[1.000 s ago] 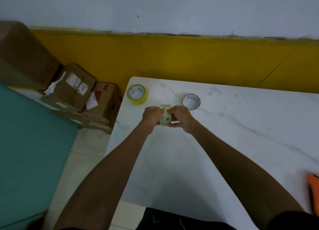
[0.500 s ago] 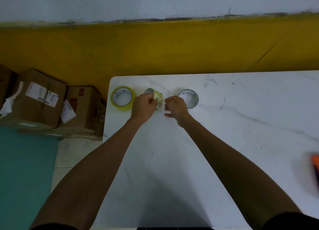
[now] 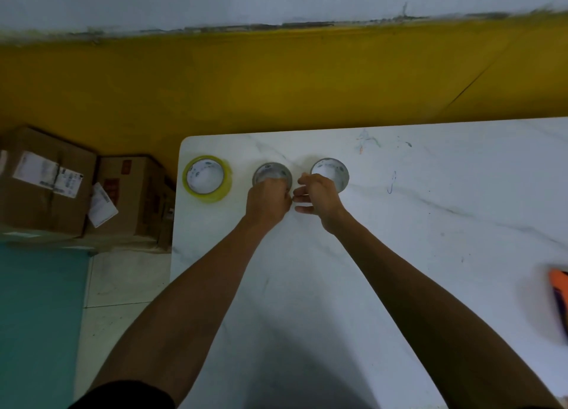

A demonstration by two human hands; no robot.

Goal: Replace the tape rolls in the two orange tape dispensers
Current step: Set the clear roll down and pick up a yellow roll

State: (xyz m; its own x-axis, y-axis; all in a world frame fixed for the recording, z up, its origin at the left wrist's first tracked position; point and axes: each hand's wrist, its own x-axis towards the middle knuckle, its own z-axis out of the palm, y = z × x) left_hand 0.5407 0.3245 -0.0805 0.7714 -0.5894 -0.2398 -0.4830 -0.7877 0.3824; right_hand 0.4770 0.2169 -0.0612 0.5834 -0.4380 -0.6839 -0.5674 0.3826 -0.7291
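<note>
Three tape items stand in a row near the far left corner of the white marble table (image 3: 399,255). A full yellow tape roll (image 3: 207,178) is leftmost. A thin, nearly bare tape core (image 3: 272,172) stands flat in the middle, and my left hand (image 3: 268,200) grips its near side. Another thin tape core (image 3: 330,173) lies to its right, just behind my right hand (image 3: 316,197), whose fingers are spread and hold nothing. An orange tape dispenser (image 3: 559,298) shows only partly at the right edge, blurred.
Cardboard boxes (image 3: 73,187) are stacked on the floor left of the table, against the yellow wall. A teal surface (image 3: 37,316) fills the lower left. The table's left edge runs close to my left forearm.
The core I held upright in both hands has been laid flat between the yellow roll and the other core. My right hand has let go; my left still grips it.
</note>
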